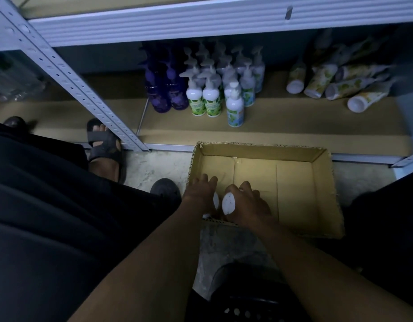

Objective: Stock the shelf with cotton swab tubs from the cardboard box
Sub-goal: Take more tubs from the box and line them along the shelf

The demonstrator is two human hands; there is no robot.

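Both hands are down in the cardboard box point(317, 189) at lower centre of the frame, working the near-left corner where the last of the stock seems to sit. The right hand point(249, 205) curls its fingers round a cotton swab tub point(228, 204), whose pale round end faces up at the camera between thumb and fingers. The left hand point(200, 194) lies just beside it with fingers reaching forward over a second tub point(216, 200), of which only a white sliver shows; whether it truly grips that one or merely rests on it, I cannot tell. A third pale edge peeks out below the left wrist, too hidden to name. The rest of the box floor looks bare, so by my reckoning the job is near its end. These tubs should be feather-light, thin rigid plastic, smooth enough to slip, and the lid may pop if squeezed hard; the wise hold is round the barrel, thumb opposite fingers, not by the cap. The shelf point(293, 126) lies just beyond the box in mid-frame, its brown board open in front of the pump bottles point(210, 98) and the toppled tubes point(340, 84) at upper right.
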